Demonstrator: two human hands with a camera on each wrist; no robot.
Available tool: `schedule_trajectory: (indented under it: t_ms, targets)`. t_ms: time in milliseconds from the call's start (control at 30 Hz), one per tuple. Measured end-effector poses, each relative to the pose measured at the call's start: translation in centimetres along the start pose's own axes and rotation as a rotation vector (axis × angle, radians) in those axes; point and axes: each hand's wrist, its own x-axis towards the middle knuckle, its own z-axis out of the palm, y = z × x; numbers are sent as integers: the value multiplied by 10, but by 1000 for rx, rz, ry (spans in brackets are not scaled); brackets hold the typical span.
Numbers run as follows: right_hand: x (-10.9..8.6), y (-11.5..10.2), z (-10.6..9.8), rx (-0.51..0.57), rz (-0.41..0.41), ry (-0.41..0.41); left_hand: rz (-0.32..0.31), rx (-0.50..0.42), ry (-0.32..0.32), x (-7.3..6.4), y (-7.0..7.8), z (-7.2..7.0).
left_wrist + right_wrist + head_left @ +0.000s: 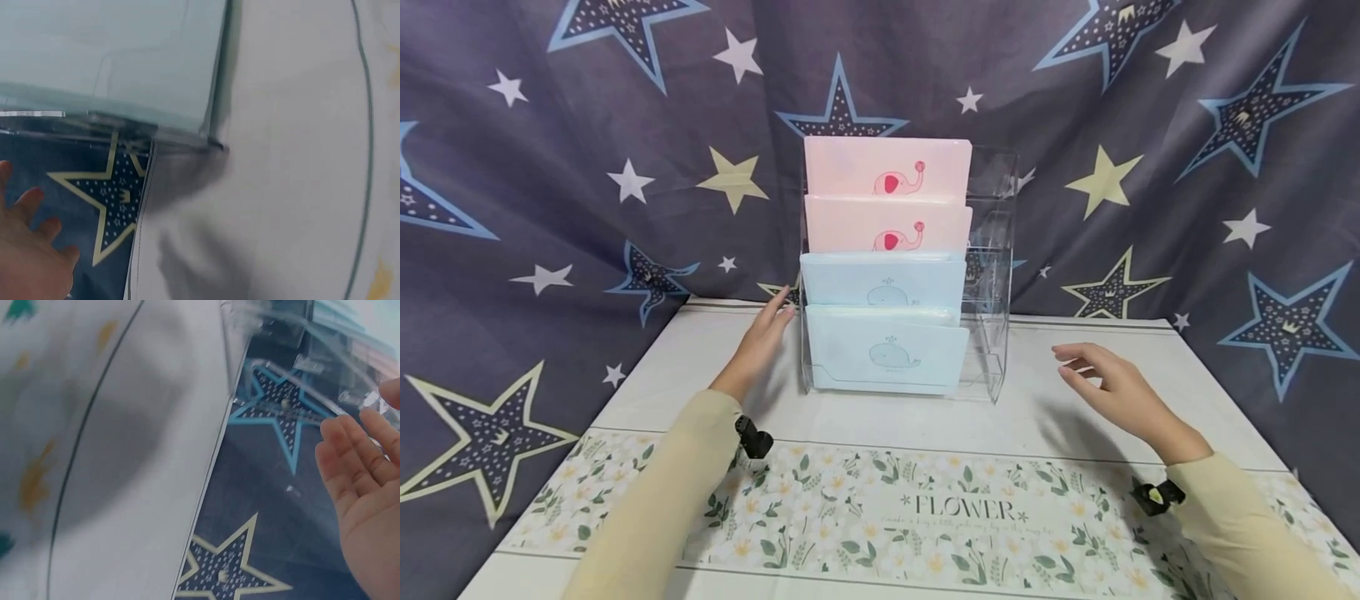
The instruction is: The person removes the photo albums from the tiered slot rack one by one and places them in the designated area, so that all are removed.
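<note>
A clear tiered rack [988,333] stands upright near the back of the table. Its upper tiers bear pink folders with an elephant picture [880,167]; pale blue folders with a whale picture [850,350] fill the lower ones. All sit toward the rack's left side. My left hand [763,333] is beside the rack's left edge, fingers extended; whether it touches the rack I cannot tell. In the left wrist view its fingertips [28,200] appear near the rack's edge. To the right of the rack, my right hand [1112,387] hovers apart from it, fingers loosely bent, holding nothing.
A white cloth with a floral band [820,492] covers the table. Behind and at both sides hangs a dark curtain with stars [880,33], close to the rack's back. A black wrist camera [754,437] sits on the left sleeve, another [1159,497] on the right.
</note>
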Motion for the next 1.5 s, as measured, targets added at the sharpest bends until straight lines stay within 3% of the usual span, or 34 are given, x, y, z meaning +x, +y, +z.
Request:
schedule_trajectory:
  t_ms: [200,467,733,1067,1500]
  targets:
    - [12,-14,8,73,-49,16,-4,-47,-2,5,9,9]
    - [24,-26,22,196,-26,-15,0,-121,2,10,10,16]
    - [36,-36,39,355,76,-104,-57,-223,-46,8,17,20]
    - [53,-47,59,562,186,-206,-57,-268,-62,13,11,23]
    - [63,-50,81,621,310,-235,-53,-285,-58,12,6,28]
